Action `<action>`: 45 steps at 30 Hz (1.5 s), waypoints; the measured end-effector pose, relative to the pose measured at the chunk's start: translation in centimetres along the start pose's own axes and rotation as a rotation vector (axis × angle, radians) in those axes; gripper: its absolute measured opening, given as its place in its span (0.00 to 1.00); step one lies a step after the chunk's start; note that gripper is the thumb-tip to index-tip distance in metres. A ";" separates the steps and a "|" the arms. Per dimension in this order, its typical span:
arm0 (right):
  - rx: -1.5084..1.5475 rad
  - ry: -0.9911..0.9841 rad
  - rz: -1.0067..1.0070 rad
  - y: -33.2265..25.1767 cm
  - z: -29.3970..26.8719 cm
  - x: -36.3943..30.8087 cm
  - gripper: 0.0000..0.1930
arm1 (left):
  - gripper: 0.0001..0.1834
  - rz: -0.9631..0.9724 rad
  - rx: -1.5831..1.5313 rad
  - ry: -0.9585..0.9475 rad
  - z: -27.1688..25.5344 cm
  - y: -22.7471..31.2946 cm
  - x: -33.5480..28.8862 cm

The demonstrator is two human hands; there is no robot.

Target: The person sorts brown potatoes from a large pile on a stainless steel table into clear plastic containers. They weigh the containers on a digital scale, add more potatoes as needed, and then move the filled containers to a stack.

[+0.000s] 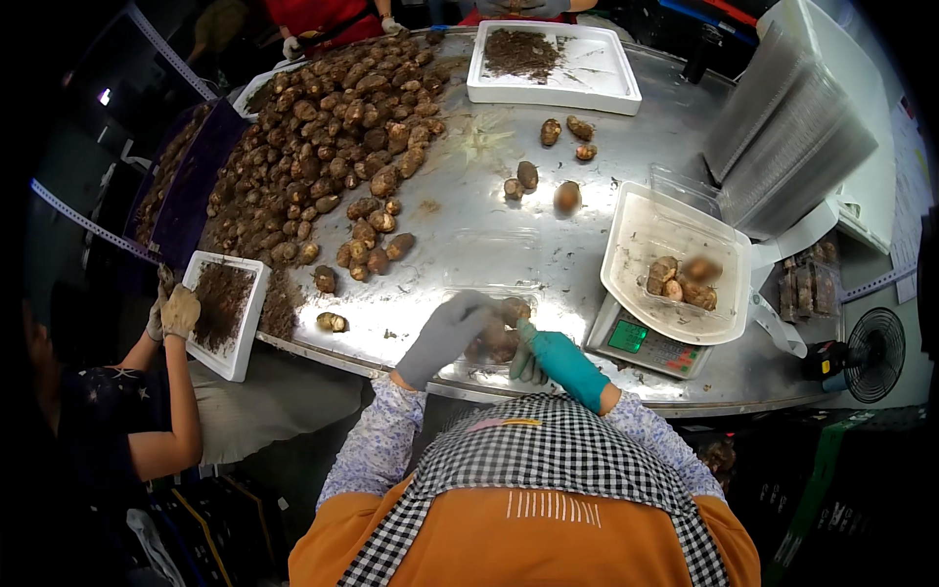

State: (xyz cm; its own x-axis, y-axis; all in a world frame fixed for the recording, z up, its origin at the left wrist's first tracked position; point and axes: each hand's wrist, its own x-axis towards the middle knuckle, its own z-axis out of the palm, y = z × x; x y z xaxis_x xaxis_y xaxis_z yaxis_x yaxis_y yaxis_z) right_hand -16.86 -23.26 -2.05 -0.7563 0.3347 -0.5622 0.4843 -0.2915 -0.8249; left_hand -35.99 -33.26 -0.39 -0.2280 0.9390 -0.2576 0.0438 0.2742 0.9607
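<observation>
At the near table edge, a clear plastic box point(471, 372) holds several brown taro corms point(496, 342). My left hand point(445, 338), in a grey glove, grips the box's left side, its fingers reaching over the far end. From the right, my teal-gloved right hand point(565, 364) closes round the other side, thumb on top against a corm and grey fingertips lower down. Part of the box is hidden by both hands. Just right of them, a digital scale point(665, 354) carries a white basin point(626, 235), with another clear box of taro point(696, 293) inside.
A large taro heap point(323, 127) covers the table's left side. Loose taro point(567, 198) lies mid-table. Stacked clear boxes point(782, 127) stand at right, near a small fan point(873, 354). A foam tray point(616, 88) sits at the back. A co-worker's gloved hand point(180, 311) touches a soil-filled tray point(256, 303).
</observation>
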 end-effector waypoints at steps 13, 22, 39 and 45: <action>0.279 0.187 -0.188 1.8 -1.8 0.5 0.24 | 0.19 0.462 0.879 0.336 -2.0 0.2 12.0; 0.232 0.297 -0.145 1.8 -3.4 -0.2 0.20 | 0.27 0.286 1.171 0.241 1.6 0.8 27.0; 0.323 0.490 -0.436 -0.2 -3.8 3.1 0.15 | 0.30 0.048 -0.798 -0.389 -0.5 3.7 13.0; -0.183 0.693 -0.721 -3.3 -2.7 2.3 0.25 | 0.24 -0.035 -0.789 -0.298 0.3 2.6 7.1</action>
State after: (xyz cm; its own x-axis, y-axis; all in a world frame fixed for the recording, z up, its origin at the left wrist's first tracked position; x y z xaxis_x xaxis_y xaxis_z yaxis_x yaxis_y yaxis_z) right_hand -19.05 -19.13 -0.81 -0.5017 0.8390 0.2107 0.1171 0.3072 -0.9444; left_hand -37.25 -25.81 0.26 0.0546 0.9786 -0.1986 -0.6762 0.1826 0.7137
